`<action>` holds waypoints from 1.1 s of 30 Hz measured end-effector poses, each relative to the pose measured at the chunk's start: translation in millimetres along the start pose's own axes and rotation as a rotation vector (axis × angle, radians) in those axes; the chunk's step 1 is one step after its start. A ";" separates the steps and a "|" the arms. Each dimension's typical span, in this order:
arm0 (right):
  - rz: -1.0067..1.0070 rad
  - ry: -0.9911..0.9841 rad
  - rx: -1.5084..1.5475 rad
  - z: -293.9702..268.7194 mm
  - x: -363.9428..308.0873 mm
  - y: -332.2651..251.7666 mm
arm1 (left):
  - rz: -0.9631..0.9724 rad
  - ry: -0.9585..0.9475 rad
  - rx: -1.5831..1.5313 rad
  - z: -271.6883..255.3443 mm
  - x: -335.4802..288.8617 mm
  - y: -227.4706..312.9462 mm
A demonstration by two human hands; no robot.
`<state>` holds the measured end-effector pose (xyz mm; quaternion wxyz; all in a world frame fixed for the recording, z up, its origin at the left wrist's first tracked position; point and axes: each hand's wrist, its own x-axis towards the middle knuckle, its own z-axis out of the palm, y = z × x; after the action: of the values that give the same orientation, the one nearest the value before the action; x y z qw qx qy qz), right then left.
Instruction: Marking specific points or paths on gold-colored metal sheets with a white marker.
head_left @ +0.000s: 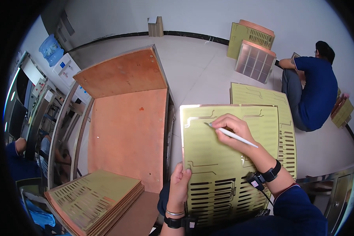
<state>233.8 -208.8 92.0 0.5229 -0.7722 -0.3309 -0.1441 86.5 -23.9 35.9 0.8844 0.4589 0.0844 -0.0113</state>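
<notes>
My left hand (pixel 179 181) is closed on the left edge of a large yellow-green circuit board panel (pixel 220 145) with copper traces and a bright copper rim. My right hand (pixel 236 131) rests over the panel's upper middle, pinching a slim white-handled tool (pixel 240 138) with a tapered end. Its small dark tip points left, near the short traces at the upper left; I cannot tell if it is a blade or a brush. Long dark slots and traces cover the panel's lower part, partly hidden by my right forearm.
Another panel (pixel 285 118) lies partly beneath, on the right. At lower left sits a stack of panels (pixel 98 200) beside a copper-coloured board stand (pixel 126 133). Beyond are upright panels (pixel 255 61), a seated person in blue (pixel 316 90) and a water dispenser (pixel 69 72). Another person (pixel 23 161) sits far left.
</notes>
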 end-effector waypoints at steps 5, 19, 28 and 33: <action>-0.019 -0.011 -0.024 -2.5 0.5 -0.6 | 0.006 -0.007 -0.005 0.1 1.5 -0.4; -0.056 -0.041 -0.026 0.3 -1.3 -0.1 | -0.015 0.000 0.009 -2.6 -0.1 -1.7; -0.102 -0.037 -0.034 20.2 15.5 -7.3 | -0.017 -0.008 0.005 0.2 0.9 0.6; -0.079 -0.028 -0.014 22.4 19.1 -7.2 | -0.014 -0.031 0.012 -3.0 1.6 -0.3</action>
<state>240.3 -180.1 98.8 0.5067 -0.7641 -0.3674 -0.1564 87.7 -21.6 33.7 0.8827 0.4633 0.0741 -0.0251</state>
